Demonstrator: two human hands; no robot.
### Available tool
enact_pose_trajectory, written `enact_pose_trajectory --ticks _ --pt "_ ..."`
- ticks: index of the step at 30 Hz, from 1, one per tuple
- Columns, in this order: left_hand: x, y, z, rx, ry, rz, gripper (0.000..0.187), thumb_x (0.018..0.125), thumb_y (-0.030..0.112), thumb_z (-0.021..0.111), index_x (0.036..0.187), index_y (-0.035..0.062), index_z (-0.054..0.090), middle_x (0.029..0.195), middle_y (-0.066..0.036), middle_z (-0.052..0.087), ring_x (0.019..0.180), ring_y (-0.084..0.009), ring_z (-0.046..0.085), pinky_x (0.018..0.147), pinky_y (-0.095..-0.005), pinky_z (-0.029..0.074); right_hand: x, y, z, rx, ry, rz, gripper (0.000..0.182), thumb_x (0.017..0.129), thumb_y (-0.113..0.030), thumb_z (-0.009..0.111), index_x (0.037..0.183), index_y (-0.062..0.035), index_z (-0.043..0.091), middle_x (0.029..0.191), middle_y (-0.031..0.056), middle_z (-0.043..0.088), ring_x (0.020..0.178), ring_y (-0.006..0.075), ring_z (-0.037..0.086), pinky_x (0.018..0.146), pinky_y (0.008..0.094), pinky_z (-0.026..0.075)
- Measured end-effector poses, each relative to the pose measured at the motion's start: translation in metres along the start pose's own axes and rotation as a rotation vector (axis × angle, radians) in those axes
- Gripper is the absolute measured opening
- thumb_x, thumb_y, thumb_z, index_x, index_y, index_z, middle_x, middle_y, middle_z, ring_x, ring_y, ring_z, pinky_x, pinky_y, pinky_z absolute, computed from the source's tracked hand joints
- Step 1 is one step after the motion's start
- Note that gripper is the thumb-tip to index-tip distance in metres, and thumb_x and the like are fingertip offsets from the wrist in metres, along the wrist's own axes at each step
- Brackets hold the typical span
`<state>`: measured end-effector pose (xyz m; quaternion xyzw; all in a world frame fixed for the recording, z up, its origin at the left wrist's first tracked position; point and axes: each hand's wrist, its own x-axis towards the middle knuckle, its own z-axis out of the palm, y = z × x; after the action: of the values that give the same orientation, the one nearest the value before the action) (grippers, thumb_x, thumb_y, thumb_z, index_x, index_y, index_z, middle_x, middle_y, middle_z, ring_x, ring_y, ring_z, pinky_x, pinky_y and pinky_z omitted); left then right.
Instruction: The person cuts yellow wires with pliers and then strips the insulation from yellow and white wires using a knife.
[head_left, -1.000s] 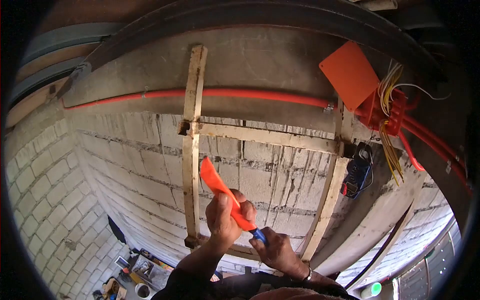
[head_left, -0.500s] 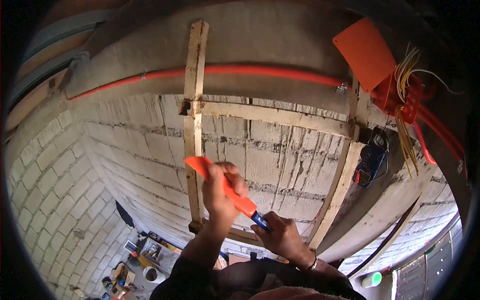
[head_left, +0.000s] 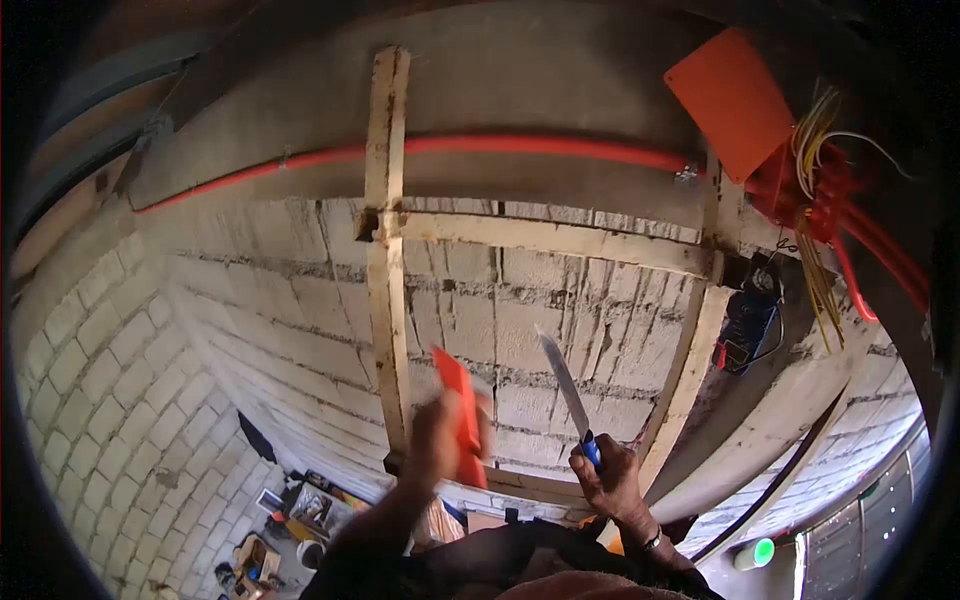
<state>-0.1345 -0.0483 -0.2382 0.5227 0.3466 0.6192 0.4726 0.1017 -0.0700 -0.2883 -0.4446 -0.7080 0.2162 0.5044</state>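
Observation:
My left hand is closed round an orange-red sheath, slightly blurred, in front of the block wall. To its right, my right hand grips the blue handle of a knife. The blade is bare and points up and to the left, apart from the sheath. A wristband shows on my right wrist.
A pale metal frame stands before the wall. Above runs a red conduit, leading to a red box with an orange cover and yellow wires. A blue tool hangs at right. Below left are a bucket and boxes.
The knife blade has come out of the orange-red sheath. My right hand has moved right with the knife, while my left hand has shifted slightly with the sheath, now more upright.

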Motion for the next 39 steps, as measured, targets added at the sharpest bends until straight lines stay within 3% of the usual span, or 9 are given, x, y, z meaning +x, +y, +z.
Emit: enact_pose_trajectory --ticks 7,11,15,17,20,26,32,34,39 --pt "-0.065 -0.043 0.017 -0.129 -0.498 -0.628 0.037 0.096 0.041 0.048 0.102 0.0046 0.051 0.066 -0.003 0.054 0.055 -0.0145 0.054 0.050 -0.0266 0.043 -0.006 0.017 -0.010 -0.068 0.036 0.001 0.028 0.085 -0.024 0.067 0.086 0.0023 0.056 0.065 0.0154 0.060 0.060 0.0273 0.064 0.054 0.0348 0.048" --pt "-0.064 -0.053 -0.007 -0.030 -0.794 -0.635 0.033 0.096 0.037 0.049 0.103 0.0040 0.053 0.073 -0.005 0.058 0.058 -0.0152 0.057 0.053 -0.0286 0.047 -0.004 0.014 -0.010 -0.046 0.028 0.028 0.029 0.086 -0.025 0.066 0.085 0.0026 0.056 0.066 0.0154 0.060 0.061 0.0277 0.064 0.056 0.0342 0.049" --pt "-0.022 -0.023 -0.051 -0.101 -0.480 -0.135 0.027 0.097 0.021 0.049 0.113 0.0003 0.055 0.085 -0.012 0.062 0.058 -0.0186 0.060 0.054 -0.0312 0.052 -0.003 0.011 -0.010 0.028 0.038 0.004 0.028 0.086 -0.024 0.066 0.083 0.0024 0.057 0.066 0.0130 0.061 0.060 0.0209 0.063 0.056 0.0321 0.048" --pt "0.003 0.046 -0.062 0.457 -0.054 0.558 0.037 0.095 0.009 0.046 0.130 -0.0020 0.048 0.079 -0.009 0.061 0.056 -0.0119 0.056 0.051 -0.0247 0.047 -0.003 0.014 -0.009 0.045 0.042 0.012 0.028 0.086 -0.024 0.066 0.082 0.0019 0.057 0.064 0.0115 0.061 0.059 0.0190 0.062 0.055 0.0315 0.047" --pt "0.041 0.156 -0.042 0.557 0.567 0.787 0.030 0.093 0.012 0.054 0.120 0.0002 0.059 0.083 -0.003 0.063 0.060 -0.0051 0.052 0.052 -0.0189 0.042 -0.006 0.019 -0.011 0.048 0.042 -0.005 0.028 0.086 -0.024 0.066 0.082 0.0019 0.057 0.063 0.0115 0.060 0.058 0.0191 0.061 0.055 0.0315 0.047" --pt "0.129 0.316 -0.072 1.333 0.814 1.598 0.027 0.092 0.017 0.056 0.116 0.0101 0.064 0.086 -0.011 0.061 0.077 -0.0196 0.059 0.076 -0.0360 0.046 -0.006 0.020 -0.011 0.022 0.014 -0.014 0.025 0.086 -0.022 0.064 0.080 0.0013 0.056 0.063 0.0121 0.060 0.056 0.0199 0.060 0.054 0.0328 0.047" --pt "0.180 0.395 -0.099 1.748 0.646 1.841 0.034 0.094 0.015 0.048 0.127 0.0136 0.055 0.110 -0.013 0.065 0.104 -0.0324 0.061 0.089 -0.0426 0.047 -0.001 0.017 -0.009 0.003 0.007 0.016 0.026 0.086 -0.023 0.065 0.080 0.0017 0.057 0.063 0.0123 0.060 0.056 0.0197 0.060 0.054 0.0327 0.047" --pt "0.160 0.402 -0.029 1.470 0.667 1.273 0.032 0.074 0.008 0.071 0.104 0.0002 0.063 0.084 -0.016 0.067 0.074 -0.0235 0.063 0.070 -0.0350 0.050 0.001 0.021 -0.008 -0.029 -0.012 0.023 0.026 0.086 -0.022 0.065 0.080 0.0013 0.057 0.063 0.0118 0.060 0.057 0.0190 0.060 0.054 0.0322 0.047" --pt "0.190 0.422 -0.026 1.330 0.390 1.434 0.014 0.071 0.005 0.071 0.084 0.0001 0.066 0.077 -0.012 0.066 0.070 -0.0191 0.061 0.065 -0.0322 0.049 -0.002 0.023 -0.005 0.081 0.033 -0.005 0.023 0.085 -0.021 0.066 0.081 -0.0002 0.057 0.062 0.0100 0.060 0.056 0.0183 0.060 0.055 0.0313 0.047"
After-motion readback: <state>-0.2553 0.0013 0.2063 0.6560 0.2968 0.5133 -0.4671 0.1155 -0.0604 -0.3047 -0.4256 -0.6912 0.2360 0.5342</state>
